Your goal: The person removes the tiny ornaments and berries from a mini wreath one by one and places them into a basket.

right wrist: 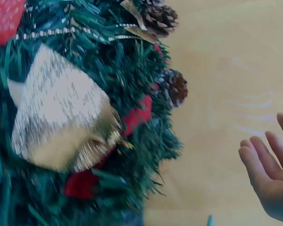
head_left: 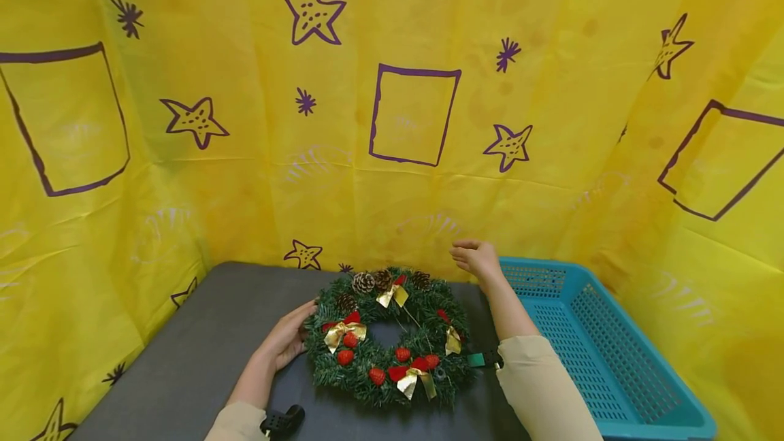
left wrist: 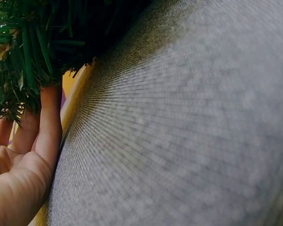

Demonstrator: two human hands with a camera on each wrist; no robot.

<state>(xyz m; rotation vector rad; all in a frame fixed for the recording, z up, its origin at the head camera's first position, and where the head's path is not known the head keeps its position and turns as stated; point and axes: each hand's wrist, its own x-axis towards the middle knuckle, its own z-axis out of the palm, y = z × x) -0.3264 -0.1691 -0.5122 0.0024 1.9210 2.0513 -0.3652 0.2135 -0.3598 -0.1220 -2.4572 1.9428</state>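
A green Christmas wreath point(head_left: 386, 383) sits on the dark grey table, trimmed with pinecones point(head_left: 363, 282), red berries point(head_left: 376, 376) and gold-and-red bows point(head_left: 412, 380). My left hand point(head_left: 286, 335) is at its left side, touching the outer edge. In the left wrist view, fairly straight fingers point(left wrist: 50, 127) reach up to the greenery point(left wrist: 28, 56), their tips hidden by it. Raised beyond the wreath's back right, my right hand point(head_left: 478, 260) holds nothing, fingers loosely extended. The right wrist view shows that hand point(right wrist: 273, 179) apart from the wreath, with a gold bow point(right wrist: 66, 117) close to the camera.
A blue perforated plastic basket point(head_left: 643, 359) stands to the right, beside my right forearm. Yellow curtains point(head_left: 404, 209) with purple drawings hang behind the table point(head_left: 202, 339) and on both sides. Each wrist wears a dark strap, the left one point(head_left: 283, 420) near the table's front.
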